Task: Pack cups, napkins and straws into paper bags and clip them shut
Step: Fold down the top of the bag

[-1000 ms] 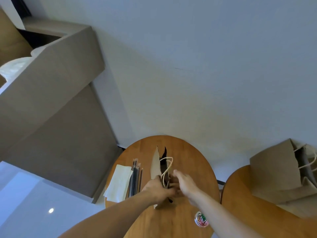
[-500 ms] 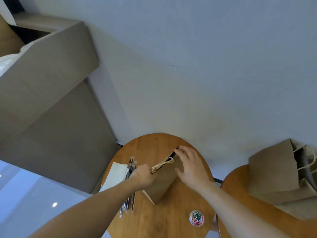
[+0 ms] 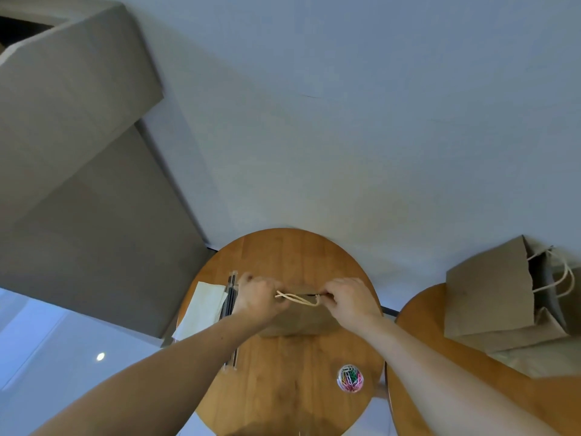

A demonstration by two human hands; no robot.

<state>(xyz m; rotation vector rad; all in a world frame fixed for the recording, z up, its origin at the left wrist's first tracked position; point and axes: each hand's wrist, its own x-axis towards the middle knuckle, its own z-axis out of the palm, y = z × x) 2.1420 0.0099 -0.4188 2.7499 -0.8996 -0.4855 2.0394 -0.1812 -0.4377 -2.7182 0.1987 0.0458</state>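
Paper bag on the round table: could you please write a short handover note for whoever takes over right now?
The left hand grips the left end of the paper bag at its top edge; the right hand pinches the right end. The mouth is drawn to a narrow slit, with the rope handles between the hands.
The bag is on the round table. The napkins and straws lie to its left, and the tub of paper clips is near right. The other bags sit on the second table.
Contents unseen; no clip is on the bag yet.
Left: take a clip and fasten the mouth.
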